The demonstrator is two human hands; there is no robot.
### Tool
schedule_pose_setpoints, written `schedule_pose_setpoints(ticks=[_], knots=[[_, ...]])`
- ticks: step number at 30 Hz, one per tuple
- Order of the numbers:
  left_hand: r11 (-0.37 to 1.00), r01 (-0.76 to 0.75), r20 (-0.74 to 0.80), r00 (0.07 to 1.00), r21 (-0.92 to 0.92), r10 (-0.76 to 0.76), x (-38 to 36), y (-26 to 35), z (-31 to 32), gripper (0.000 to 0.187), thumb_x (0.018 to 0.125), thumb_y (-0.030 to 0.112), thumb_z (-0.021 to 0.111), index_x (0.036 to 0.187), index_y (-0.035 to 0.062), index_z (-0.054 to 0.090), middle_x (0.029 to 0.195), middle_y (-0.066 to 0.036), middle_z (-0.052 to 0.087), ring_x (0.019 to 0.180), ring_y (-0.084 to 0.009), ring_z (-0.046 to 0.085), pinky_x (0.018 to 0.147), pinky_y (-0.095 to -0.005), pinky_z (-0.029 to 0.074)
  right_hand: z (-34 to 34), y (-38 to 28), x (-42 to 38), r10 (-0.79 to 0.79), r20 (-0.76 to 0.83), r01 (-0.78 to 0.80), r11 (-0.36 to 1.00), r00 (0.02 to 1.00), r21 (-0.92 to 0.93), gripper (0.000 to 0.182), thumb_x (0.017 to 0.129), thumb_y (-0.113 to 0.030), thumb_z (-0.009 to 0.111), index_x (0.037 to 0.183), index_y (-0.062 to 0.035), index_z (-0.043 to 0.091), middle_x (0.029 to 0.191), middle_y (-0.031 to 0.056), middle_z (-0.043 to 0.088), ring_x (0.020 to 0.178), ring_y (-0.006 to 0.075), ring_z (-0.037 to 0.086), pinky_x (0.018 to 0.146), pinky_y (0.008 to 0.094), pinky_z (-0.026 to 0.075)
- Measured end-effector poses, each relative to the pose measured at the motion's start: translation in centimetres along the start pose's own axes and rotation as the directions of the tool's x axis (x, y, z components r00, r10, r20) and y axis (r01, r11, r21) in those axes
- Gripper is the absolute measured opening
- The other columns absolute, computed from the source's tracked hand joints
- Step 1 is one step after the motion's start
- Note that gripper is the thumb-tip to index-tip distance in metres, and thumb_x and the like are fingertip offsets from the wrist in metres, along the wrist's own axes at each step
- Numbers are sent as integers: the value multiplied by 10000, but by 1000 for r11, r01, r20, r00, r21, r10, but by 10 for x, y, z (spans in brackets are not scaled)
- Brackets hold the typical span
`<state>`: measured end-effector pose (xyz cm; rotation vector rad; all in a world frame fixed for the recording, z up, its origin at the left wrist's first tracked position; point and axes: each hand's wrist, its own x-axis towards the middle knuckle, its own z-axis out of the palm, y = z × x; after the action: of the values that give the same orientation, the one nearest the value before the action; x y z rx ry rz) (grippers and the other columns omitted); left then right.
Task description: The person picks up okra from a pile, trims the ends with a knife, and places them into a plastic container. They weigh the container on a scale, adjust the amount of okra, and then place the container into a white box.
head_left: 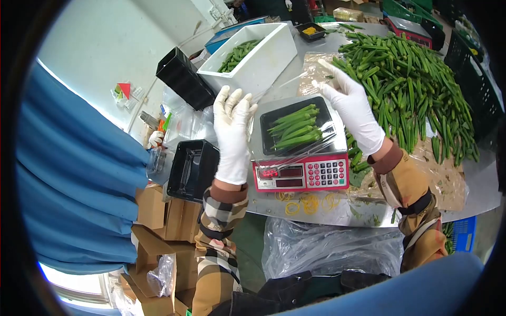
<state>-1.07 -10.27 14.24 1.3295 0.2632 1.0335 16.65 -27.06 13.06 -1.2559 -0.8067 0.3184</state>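
Note:
Clear plastic film [287, 83] stretches between my two hands above a black tray of green okra [295, 128]. The tray rests on a red and white digital scale [300, 174] with its red display lit. My left hand [233, 131], in a white glove, is left of the tray, palm inward, with fingers partly curled at the film's edge. Over the tray's far right corner, my right hand [354, 108], also gloved, meets the film's other end; its index finger sticks out. The fingertips' exact grip is hard to see through the transparent film.
A large okra heap [411, 84] covers the table's right side. A white foam box [263, 58] with okra stands behind the scale. Black trays [192, 168] are at left. Yellow rubber bands [309, 203] lie along the front edge. Cardboard boxes [153, 263] sit below left.

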Motion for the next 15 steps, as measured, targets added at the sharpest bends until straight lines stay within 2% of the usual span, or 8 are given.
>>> schedule_pose_setpoints(ticks=[2,5,6,8,10,12,13,15], knots=[[942,-233,22,972,240,235,2,-23,-9,587,957,64,623,1465,37,330,1324,-145,517,1198,-198,545,981,-306,484,0,13,-1,90,15,-91,996,996,23,506,926,-85,637,1415,-37,516,1010,6,619,829,51,502,766,201,453],[938,-175,46,985,300,169,24,-59,-35,388,970,36,586,1343,-5,492,1265,-108,579,1140,-171,579,1008,-290,454,9,56,4,-15,-7,15,997,1000,79,499,935,-63,604,1424,-32,503,1075,52,624,882,83,536,814,229,467],[919,-171,55,985,356,162,30,-70,-38,338,976,44,580,1306,-11,530,1236,-100,602,1127,-164,585,1007,-290,453,14,74,8,-88,-42,89,996,995,32,506,938,-83,594,1431,-34,492,1152,119,620,967,136,568,870,276,472],[873,-150,69,989,464,134,39,-86,-40,220,976,50,569,1181,-10,623,1109,-68,670,1048,-135,609,979,-287,462,13,97,13,-21,-51,16,995,998,-96,519,927,-116,604,1428,-35,491,1173,182,605,1024,211,587,925,329,461],[878,-149,92,989,456,120,51,-116,-48,196,976,64,567,1141,-6,647,1059,-51,688,1010,-119,616,948,-269,465,10,132,23,-106,-79,91,981,991,-169,542,906,-124,616,1418,-13,479,1122,202,564,1022,315,575,963,365,441],[840,-146,122,988,522,96,54,-137,-51,194,977,96,573,1123,0,659,1034,-46,698,978,-114,617,901,-260,474,0,139,23,12,34,0,947,999,-321,541,980,-53,552,1472,62,358,1484,171,459,1352,213,445,1118,294,324],[826,-62,101,995,561,6,54,-143,-52,194,964,101,588,1118,9,663,1011,-48,707,924,-118,625,856,-266,486,4,136,21,16,42,-3,955,999,-296,533,977,-54,547,1466,59,367,1507,208,422,1389,243,412,1135,301,295],[770,-83,146,989,633,-14,54,-159,-61,199,966,153,581,1051,18,700,934,-64,721,869,-118,632,810,-277,494,5,136,9,-29,49,46,915,998,-400,527,959,-63,557,1447,49,393,1474,239,421,1390,297,401,1143,314,277]])
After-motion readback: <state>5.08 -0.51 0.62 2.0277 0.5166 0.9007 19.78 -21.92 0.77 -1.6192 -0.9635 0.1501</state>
